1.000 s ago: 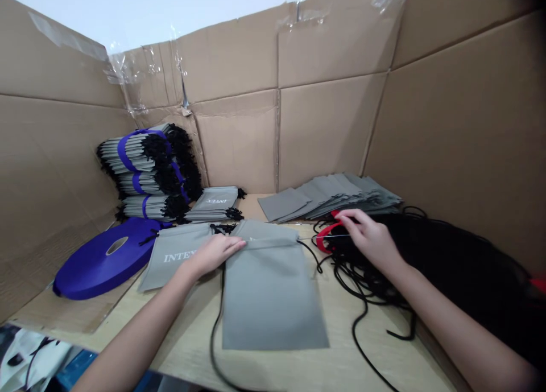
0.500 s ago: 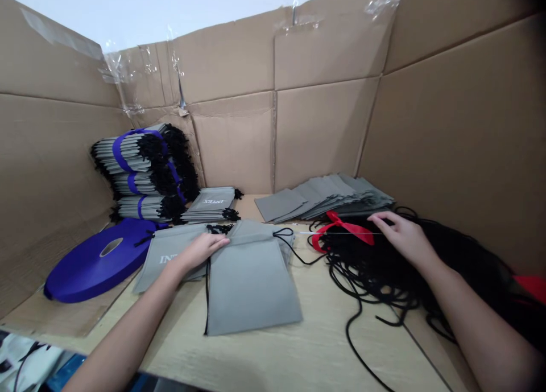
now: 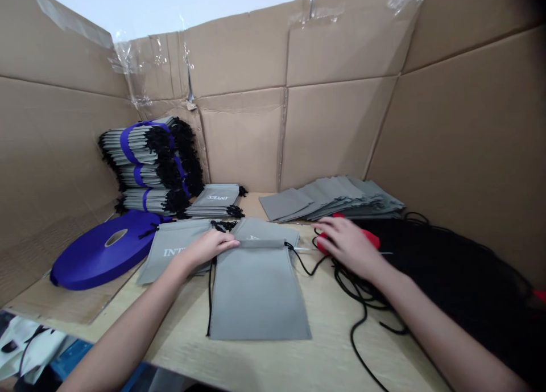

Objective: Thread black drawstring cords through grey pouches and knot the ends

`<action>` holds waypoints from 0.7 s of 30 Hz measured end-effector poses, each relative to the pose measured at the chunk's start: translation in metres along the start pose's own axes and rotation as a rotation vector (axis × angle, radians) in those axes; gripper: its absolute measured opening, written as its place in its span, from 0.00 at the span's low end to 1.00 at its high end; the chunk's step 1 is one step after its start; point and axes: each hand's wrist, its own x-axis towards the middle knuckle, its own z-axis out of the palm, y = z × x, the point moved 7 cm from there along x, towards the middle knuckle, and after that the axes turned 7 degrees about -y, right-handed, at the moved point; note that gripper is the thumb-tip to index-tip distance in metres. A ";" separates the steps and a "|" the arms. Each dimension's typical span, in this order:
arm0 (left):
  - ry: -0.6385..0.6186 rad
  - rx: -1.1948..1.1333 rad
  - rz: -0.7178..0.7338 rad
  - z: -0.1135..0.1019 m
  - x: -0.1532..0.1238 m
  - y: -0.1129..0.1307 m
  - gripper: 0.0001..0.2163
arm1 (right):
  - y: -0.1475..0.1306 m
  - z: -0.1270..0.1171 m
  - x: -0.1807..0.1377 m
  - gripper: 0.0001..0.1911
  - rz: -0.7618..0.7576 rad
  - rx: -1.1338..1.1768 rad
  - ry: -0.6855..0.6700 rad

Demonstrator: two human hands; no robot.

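Note:
A grey drawstring bag (image 3: 261, 292) lies flat at the middle of the table. My left hand (image 3: 213, 246) pinches the top left corner of its hem. A black cord (image 3: 311, 271) loops at the right end of the hem and another length hangs down the bag's left side. From that right end a thin pale rod (image 3: 302, 249) runs right, passing beneath my right hand (image 3: 347, 245). That hand hovers over a red ribbon (image 3: 370, 238) with its fingers stretched and apart. Whether its palm touches the rod is hidden.
A purple ribbon roll (image 3: 96, 261) lies left, before strapped bundles of grey bags (image 3: 134, 147). Printed bags (image 3: 173, 247) lie beside my left hand, and a finished-looking stack (image 3: 215, 198) behind. Grey pouches (image 3: 328, 198) fan out at the back; black cords (image 3: 447, 284) heap right. Cardboard walls (image 3: 239, 130) enclose the table.
My right hand has moved left, from pinching near the rod's far end to lying over the red ribbon with fingers spread. My left hand keeps its hold on the bag's corner.

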 end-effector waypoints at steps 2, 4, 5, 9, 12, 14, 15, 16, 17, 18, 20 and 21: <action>-0.027 -0.012 0.011 0.002 -0.001 0.005 0.20 | -0.041 0.007 0.008 0.15 -0.138 0.126 -0.048; -0.052 -0.028 0.014 0.005 -0.002 0.008 0.20 | -0.061 0.010 0.012 0.10 -0.164 0.280 -0.075; -0.062 -0.035 0.010 0.006 -0.002 0.008 0.20 | -0.063 0.012 0.013 0.09 -0.152 0.358 -0.092; -0.092 -0.019 -0.008 0.007 -0.002 0.004 0.21 | -0.035 0.021 0.008 0.09 0.083 0.621 -0.099; -0.095 0.069 -0.037 0.001 -0.004 0.000 0.22 | -0.014 0.026 0.003 0.13 0.214 0.703 -0.074; -0.094 0.207 -0.082 -0.004 -0.006 -0.002 0.23 | -0.012 0.029 0.003 0.15 0.227 0.740 -0.099; -0.093 0.295 -0.110 -0.007 -0.007 -0.003 0.23 | -0.014 0.029 0.002 0.16 0.217 0.753 -0.122; -0.089 0.385 -0.138 -0.009 -0.007 -0.003 0.23 | -0.016 0.030 0.002 0.16 0.197 0.752 -0.144; -0.083 0.467 -0.160 -0.011 -0.007 -0.001 0.22 | -0.020 0.029 0.002 0.16 0.169 0.729 -0.164; -0.067 0.535 -0.171 -0.012 -0.006 0.001 0.21 | -0.022 0.027 0.001 0.17 0.134 0.680 -0.178; -0.004 0.627 -0.159 -0.014 -0.002 0.012 0.19 | -0.025 0.024 -0.001 0.22 0.065 0.530 -0.190; 0.033 0.652 -0.136 -0.014 0.001 0.019 0.18 | -0.025 0.023 -0.002 0.25 0.040 0.448 -0.190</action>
